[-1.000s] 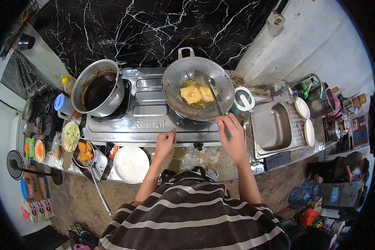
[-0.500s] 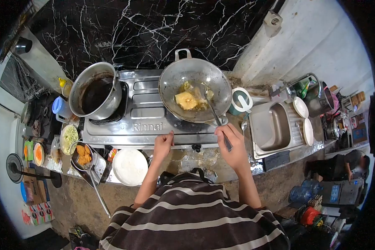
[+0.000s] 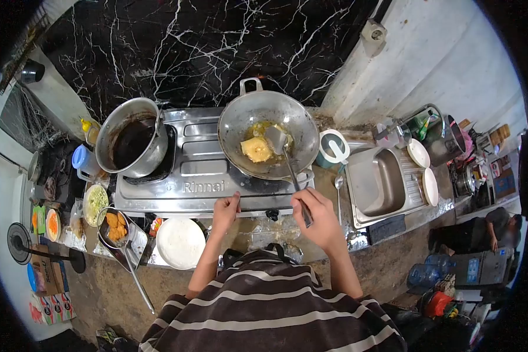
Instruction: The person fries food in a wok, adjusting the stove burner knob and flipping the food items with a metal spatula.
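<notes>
My right hand (image 3: pixel 320 217) is wrapped round the handle of a metal spatula (image 3: pixel 279 141). Its flat blade is inside the wok (image 3: pixel 229 132), close beside a yellow-golden piece of frying food (image 3: pixel 256 149) in oil. The food's exact kind cannot be made out. My left hand (image 3: pixel 225 213) is closed in a loose fist at the front edge of the Rinnai stove (image 3: pixel 205 202), with nothing visible in it. The wok rests on the right burner. On the left burner stands a deep pot (image 3: pixel 108 144) with dark residue inside.
Left of me a strainer (image 3: pixel 132 267) with fried pieces lies over a tray, next to a white plate (image 3: pixel 180 243) and a bowl of chopped greens (image 3: pixel 95 204). To the right are a lidded container (image 3: pixel 333 146), a spoon (image 3: pixel 338 193) and a sink (image 3: pixel 381 182). A person (image 3: pixel 481 232) is farther right.
The spatula blade has turned so its flat face shows, and it has moved slightly left toward the food. My right hand has shifted a little down and left; my left hand stays closed.
</notes>
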{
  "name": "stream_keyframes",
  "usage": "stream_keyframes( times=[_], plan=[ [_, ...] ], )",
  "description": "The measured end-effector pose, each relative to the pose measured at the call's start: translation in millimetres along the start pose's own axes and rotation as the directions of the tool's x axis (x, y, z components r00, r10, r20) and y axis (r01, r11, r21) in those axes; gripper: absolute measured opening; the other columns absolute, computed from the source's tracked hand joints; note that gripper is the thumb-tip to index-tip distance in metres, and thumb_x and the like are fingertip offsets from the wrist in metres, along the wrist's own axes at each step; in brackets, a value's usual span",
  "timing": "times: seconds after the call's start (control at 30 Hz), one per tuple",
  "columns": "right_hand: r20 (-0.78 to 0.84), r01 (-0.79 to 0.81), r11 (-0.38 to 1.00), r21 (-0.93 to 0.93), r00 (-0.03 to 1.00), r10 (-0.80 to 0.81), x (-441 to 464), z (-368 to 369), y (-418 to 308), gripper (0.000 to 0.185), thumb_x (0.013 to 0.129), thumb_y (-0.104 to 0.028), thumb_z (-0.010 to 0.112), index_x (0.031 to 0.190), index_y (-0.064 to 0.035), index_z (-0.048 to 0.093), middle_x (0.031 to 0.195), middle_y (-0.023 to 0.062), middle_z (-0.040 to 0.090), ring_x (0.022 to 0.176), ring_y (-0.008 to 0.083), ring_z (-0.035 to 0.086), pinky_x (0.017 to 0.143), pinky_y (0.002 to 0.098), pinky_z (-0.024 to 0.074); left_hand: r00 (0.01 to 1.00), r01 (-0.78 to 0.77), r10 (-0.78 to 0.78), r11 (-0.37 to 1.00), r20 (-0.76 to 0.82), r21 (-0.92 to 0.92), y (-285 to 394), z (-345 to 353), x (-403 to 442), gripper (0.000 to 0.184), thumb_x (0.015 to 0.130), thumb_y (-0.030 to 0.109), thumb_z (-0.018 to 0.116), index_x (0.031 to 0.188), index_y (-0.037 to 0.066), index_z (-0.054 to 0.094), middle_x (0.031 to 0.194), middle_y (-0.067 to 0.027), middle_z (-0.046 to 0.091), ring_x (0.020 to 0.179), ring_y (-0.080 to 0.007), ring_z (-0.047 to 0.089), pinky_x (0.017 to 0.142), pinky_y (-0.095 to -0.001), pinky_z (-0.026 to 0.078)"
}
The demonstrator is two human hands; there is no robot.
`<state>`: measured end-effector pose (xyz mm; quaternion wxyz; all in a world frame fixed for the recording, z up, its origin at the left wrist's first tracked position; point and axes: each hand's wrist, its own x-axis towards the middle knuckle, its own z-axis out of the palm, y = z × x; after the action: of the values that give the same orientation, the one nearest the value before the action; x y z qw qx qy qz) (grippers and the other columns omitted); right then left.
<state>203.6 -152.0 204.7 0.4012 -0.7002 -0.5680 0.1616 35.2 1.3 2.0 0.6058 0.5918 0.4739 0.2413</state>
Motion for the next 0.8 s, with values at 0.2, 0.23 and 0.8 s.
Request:
stream_keyframes(
  times=[0.2, 0.23, 0.8],
  plan=[
    [-0.033, 0.044, 0.999, 0.004, 0.998, -0.044, 1, 6, 8, 0.003, 0.087, 0.0, 0.052, 0.087, 0.0019, 0.053, 0.081, 0.0166, 0.055, 0.073, 0.0351, 0.055, 0.066, 0.0376, 0.0444, 1.0, 0.017, -0.017, 0.999, 0.008, -0.029, -1, -1, -1, 0.057, 0.095, 0.039, 0.054, 0.052, 0.002, 0.054, 0.04, 0.0013, 0.04, 0.036, -0.0076, 0.037, 0.039, -0.0271, 0.029],
    [-0.029, 0.045, 0.999, 0.003, 0.999, -0.045, 1, 7, 9, 0.003, 0.087, 0.0, 0.052, 0.087, 0.0019, 0.053, 0.081, 0.0166, 0.055, 0.073, 0.0351, 0.055, 0.066, 0.0376, 0.0444, 1.0, 0.017, -0.016, 0.999, 0.013, -0.048, -2, -1, -1, 0.057, 0.095, 0.039, 0.054, 0.052, 0.002, 0.054, 0.04, 0.0014, 0.04, 0.036, -0.0076, 0.037, 0.039, -0.0271, 0.029],
    [0.004, 0.034, 0.997, -0.067, 0.999, -0.034, -3, 2, 18, 0.01, 0.081, 0.004, 0.054, 0.09, -0.0007, 0.052, 0.083, 0.0169, 0.052, 0.075, 0.0385, 0.055, 0.065, 0.0439, 0.0446, 0.999, -0.031, 0.031, 1.0, 0.015, -0.002, -1, -2, 0, 0.057, 0.095, 0.038, 0.053, 0.051, 0.001, 0.054, 0.041, -0.0003, 0.041, 0.038, -0.0086, 0.04, 0.04, -0.0285, 0.03]
  ],
)
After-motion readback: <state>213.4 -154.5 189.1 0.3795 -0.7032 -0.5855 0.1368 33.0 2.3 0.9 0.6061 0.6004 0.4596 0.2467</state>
